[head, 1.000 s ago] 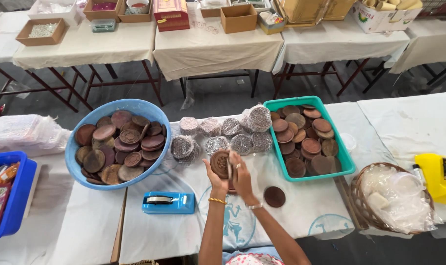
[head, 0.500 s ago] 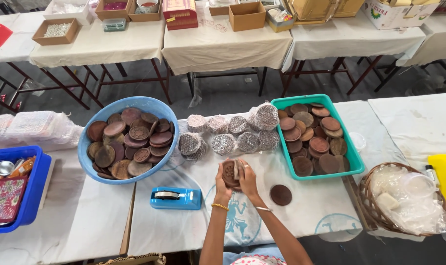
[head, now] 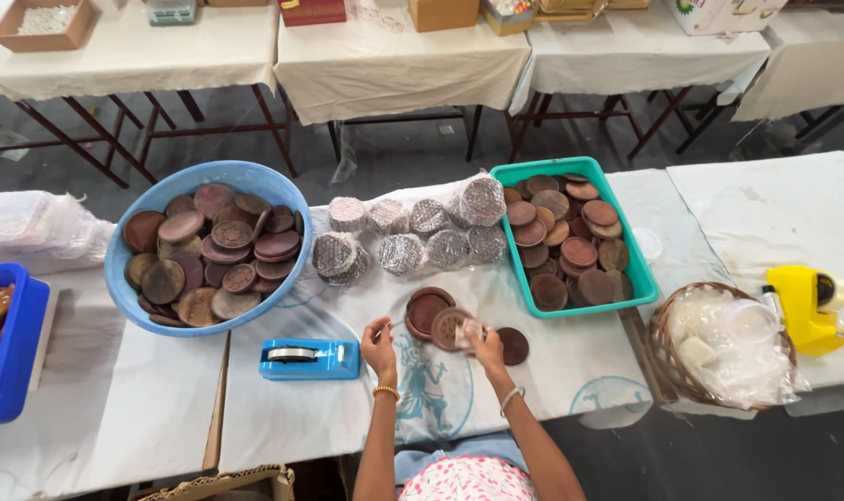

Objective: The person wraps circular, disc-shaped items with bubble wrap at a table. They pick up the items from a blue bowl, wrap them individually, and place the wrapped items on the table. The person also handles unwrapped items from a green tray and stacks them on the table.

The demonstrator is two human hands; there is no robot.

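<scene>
Fingers (head: 478,336) of the right hand (head: 486,347) pinch the edge of a round brown patterned disc (head: 450,327), holding it tilted just above the white cloth-covered desk (head: 162,408), beside a small stack of round brown wooden discs (head: 426,310). Fingers (head: 381,327) of the left hand (head: 379,345) are loosely curled and hold nothing, thumb and forefinger nearly meeting just left of that stack. A single dark brown disc (head: 512,345) lies flat just right of the right hand, a blue tape dispenser (head: 309,358) sits to the left, and a blue plastic basin (head: 206,245) and a green plastic tray (head: 570,237) of similar discs flank clear-wrapped bundles (head: 412,237) farther back.
</scene>
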